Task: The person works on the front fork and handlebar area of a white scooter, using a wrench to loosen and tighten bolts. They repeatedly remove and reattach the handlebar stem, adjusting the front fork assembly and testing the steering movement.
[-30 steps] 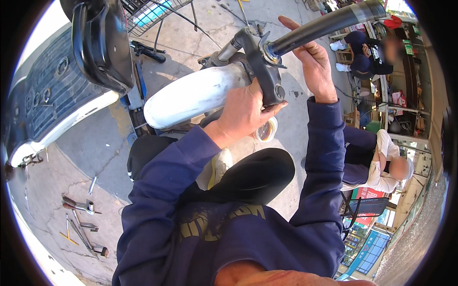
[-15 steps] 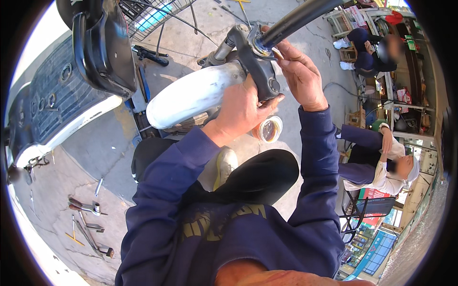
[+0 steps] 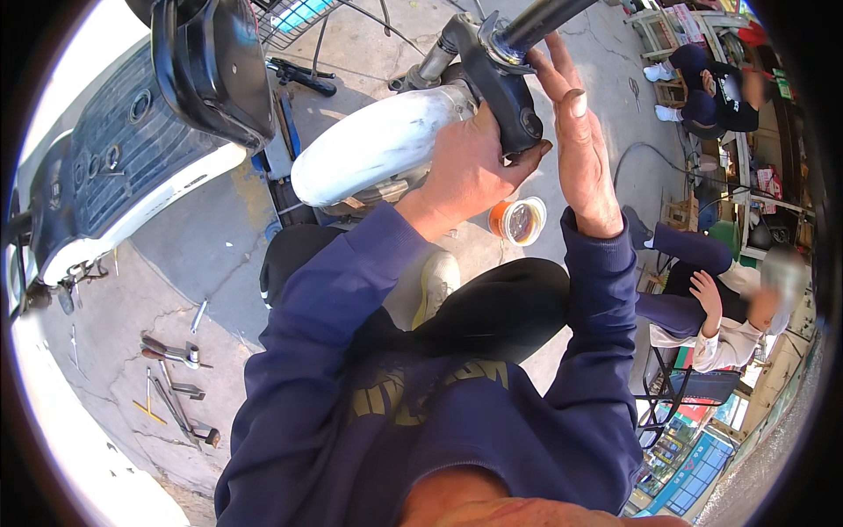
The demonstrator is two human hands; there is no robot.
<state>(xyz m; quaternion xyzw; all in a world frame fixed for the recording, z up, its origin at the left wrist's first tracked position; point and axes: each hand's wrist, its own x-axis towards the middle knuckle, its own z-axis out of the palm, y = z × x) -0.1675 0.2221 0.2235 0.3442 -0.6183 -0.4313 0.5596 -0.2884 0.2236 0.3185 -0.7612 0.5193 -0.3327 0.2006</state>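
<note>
A scooter's front fork stands before me, with its black fork crown (image 3: 488, 95) and a dark steering tube (image 3: 546, 21) rising to the upper right. My left hand (image 3: 470, 167) is closed round the fork crown's near end, thumb on top and fingers underneath. Beside the ring-shaped bearing seat (image 3: 502, 48) at the tube's base is my right hand (image 3: 581, 149). Its fingers are stretched out, the tips at or very near the seat; nothing shows in it. The white mudguard (image 3: 378, 145) extends left of my left hand. Below both hands sits a clear round tub (image 3: 520, 220) with orange-brown contents.
The scooter body with its dark footboard (image 3: 118, 149) lies at the left. Several hand tools, among them a ratchet-like tool (image 3: 176, 353), are on the ground at the lower left. Two people sit at the right, near a folding chair (image 3: 694, 386) and shelves.
My right hand's fingers have straightened from a curl at the bearing seat, and the hand has turned edge-on. My left hand keeps its grip. The whole view has shifted slightly.
</note>
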